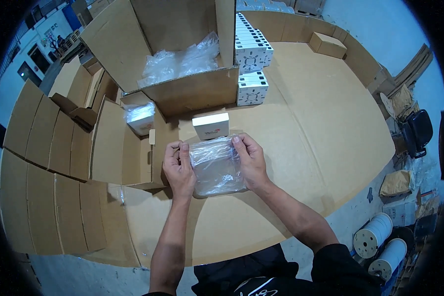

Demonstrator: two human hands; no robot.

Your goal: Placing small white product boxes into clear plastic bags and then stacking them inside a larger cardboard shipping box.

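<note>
Our left hand (178, 170) fingers (184, 153) pinch the left edge of a clear plastic bag (216, 167), thumb on top; our right hand (251, 163) fingers (238, 142) pinch its right edge near the top corner. Bag is stretched between both hands, just above the cardboard-covered surface (306, 128), mouth end pointing away from us. Looks light, soft, crinkly and slippery, so we judge edge and corner pinches the best hold; thin film could tear if yanked. Just beyond the bag, nearly touching its far edge, sits a small white box (211, 126). Behind it an open large carton (182, 74) holds more clear bags (180, 61); stacked white boxes (251, 64) stand to its right. A smaller open carton (133, 143) on the left holds a bagged box (140, 116). Flat cardboard stacks (49, 163) further left. Nothing blocks the hands.
</note>
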